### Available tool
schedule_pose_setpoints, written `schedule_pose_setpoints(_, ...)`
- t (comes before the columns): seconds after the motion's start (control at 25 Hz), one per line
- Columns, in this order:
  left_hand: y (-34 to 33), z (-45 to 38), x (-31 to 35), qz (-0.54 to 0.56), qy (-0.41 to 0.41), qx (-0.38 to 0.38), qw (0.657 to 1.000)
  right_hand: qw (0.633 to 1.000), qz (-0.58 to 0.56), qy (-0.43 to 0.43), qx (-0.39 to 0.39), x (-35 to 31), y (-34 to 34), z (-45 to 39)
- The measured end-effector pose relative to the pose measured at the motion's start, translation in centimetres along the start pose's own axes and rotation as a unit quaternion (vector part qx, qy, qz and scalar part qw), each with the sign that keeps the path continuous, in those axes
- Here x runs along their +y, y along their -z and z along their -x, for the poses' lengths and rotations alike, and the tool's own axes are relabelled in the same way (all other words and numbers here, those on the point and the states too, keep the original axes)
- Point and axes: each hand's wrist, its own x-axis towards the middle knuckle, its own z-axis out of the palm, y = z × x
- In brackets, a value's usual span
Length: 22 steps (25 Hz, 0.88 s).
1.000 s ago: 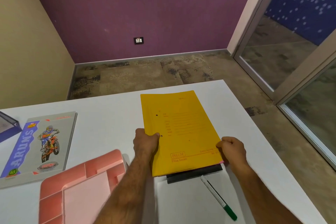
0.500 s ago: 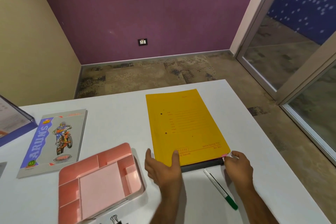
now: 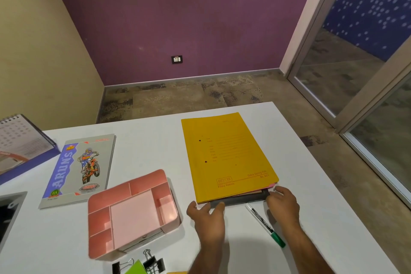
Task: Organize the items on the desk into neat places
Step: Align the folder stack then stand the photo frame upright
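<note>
A yellow file folder (image 3: 226,155) lies on top of a stack with a pink sheet and a dark book (image 3: 242,200) peeking out at its near edge, on the right half of the white desk (image 3: 155,140). My left hand (image 3: 208,218) rests at the stack's near left corner, fingers spread against the edge. Touching the dark book's near right corner is my right hand (image 3: 283,204), fingers bent. A white marker with a green cap (image 3: 265,226) lies between my wrists.
A pink compartment tray (image 3: 133,213) sits left of my hands. A grey notebook with a motorbike cover (image 3: 80,167) lies further left. A desk calendar (image 3: 20,142) stands at far left. Black binder clips (image 3: 153,262) and a green note lie near the front edge.
My left hand has slid from the folder's left side down to its near edge. The view has shifted, showing more of the desk's left side. The stack has been squared up.
</note>
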Motion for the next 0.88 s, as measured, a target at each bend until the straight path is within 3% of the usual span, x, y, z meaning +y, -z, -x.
schedule_pose_setpoints(0.2,1.1,1.9,0.2,-0.030,-0.006,-0.001,1.000,0.999,-0.001,0.036,0.009,0.2,1.6,1.3)
schedule_pose_setpoints(0.36,2.2,3.3,0.0,-0.079,-0.065,0.015,0.995,0.986,0.070,0.151,0.003,1.0,1.9,2.8)
schedule_pose_setpoints(0.48,2.9,4.2,0.3,-0.083,-0.110,0.034,0.990,0.955,0.135,0.266,0.003,2.0,2.8,3.6)
schedule_pose_setpoints(0.6,3.4,4.4,0.6,-0.067,-0.132,0.025,0.989,0.894,0.208,0.397,0.019,3.5,4.0,3.0)
schedule_pose_setpoints(0.68,3.6,4.6,0.8,-0.055,-0.147,0.025,0.987,0.865,0.237,0.442,0.024,3.8,5.0,2.7)
schedule_pose_setpoints(0.88,4.1,4.0,1.1,-0.025,-0.171,0.009,0.985,0.837,0.232,0.495,0.012,3.1,7.2,2.2)
